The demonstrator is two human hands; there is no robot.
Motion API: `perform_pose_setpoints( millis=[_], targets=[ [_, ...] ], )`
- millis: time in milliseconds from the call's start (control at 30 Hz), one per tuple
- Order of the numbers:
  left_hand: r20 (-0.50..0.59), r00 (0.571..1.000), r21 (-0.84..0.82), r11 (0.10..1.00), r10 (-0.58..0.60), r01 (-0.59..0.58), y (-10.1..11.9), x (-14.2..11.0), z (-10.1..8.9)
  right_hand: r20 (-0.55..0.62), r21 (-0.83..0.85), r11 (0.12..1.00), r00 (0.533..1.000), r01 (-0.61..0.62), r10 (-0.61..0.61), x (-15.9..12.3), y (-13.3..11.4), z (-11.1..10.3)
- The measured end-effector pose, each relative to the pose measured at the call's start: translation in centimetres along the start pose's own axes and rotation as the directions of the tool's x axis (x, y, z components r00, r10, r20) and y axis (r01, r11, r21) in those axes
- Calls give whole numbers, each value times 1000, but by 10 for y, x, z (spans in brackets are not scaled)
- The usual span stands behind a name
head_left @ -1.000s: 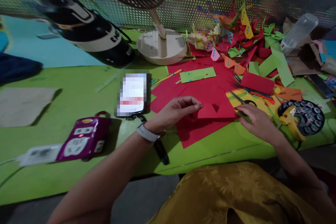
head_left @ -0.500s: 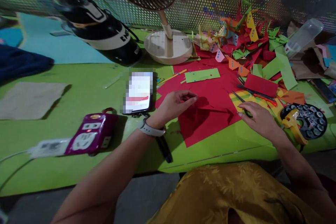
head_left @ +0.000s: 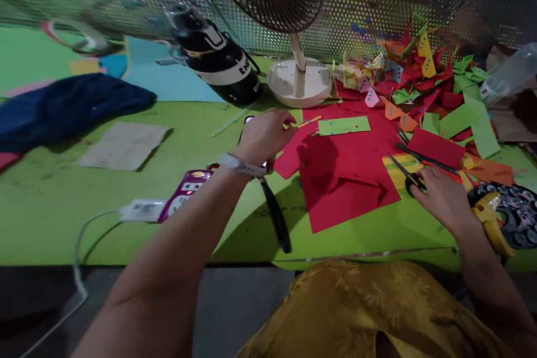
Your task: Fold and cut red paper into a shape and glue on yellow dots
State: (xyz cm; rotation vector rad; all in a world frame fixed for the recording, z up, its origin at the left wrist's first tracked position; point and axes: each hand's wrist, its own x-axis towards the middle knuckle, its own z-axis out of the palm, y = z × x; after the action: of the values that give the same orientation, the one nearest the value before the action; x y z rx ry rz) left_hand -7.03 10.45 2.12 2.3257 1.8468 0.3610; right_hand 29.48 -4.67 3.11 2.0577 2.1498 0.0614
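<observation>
My left hand [head_left: 264, 134], with a white watch [head_left: 241, 165] on the wrist, hovers over the phone [head_left: 245, 121]. It hides almost all of the phone, and its fingers are curled near a thin yellow stick [head_left: 309, 121]. What those fingers hold, if anything, is hidden. My right hand [head_left: 440, 198] lies on the handles of the scissors [head_left: 405, 170], fingers bent over them. The scissors rest on a yellow striped sheet. Between my hands lies a big red paper sheet [head_left: 348, 179] with a folded-up flap.
A green dotted strip [head_left: 344, 125], a fan base [head_left: 300, 81] and a black bottle [head_left: 222, 61] stand behind. A pile of coloured paper shapes [head_left: 411, 67] fills the back right. A purple power strip [head_left: 184, 193], a black strap [head_left: 277, 218], a yellow tape dispenser [head_left: 490, 218] and a blue cloth [head_left: 62, 109] lie around.
My left hand has let go of the red paper flap and moved left and back over the phone. My right hand has stayed on the scissors. The view has swung left.
</observation>
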Motion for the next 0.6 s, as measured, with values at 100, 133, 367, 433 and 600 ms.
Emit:
perform_pose_setpoints(
  millis=[100,133,367,433,600],
  targets=[
    [20,1000,23,1000,11,-12,-3,18,9,-34,12,1000,999,10,-9,1,1,3],
    [31,999,17,999,30,-30,-2,23,12,-55,19,1000,998,18,-17,1,2,5],
    [62,985,-102,982,164,-157,13,45,19,-31,60,998,1000,1,1,0,2,8],
    [65,979,-142,973,193,-182,12,51,22,-19,65,998,1000,0,1,1,2,8],
    [52,982,-277,947,184,-163,3,63,35,-24,75,997,1000,14,-12,0,5,11]
  ],
)
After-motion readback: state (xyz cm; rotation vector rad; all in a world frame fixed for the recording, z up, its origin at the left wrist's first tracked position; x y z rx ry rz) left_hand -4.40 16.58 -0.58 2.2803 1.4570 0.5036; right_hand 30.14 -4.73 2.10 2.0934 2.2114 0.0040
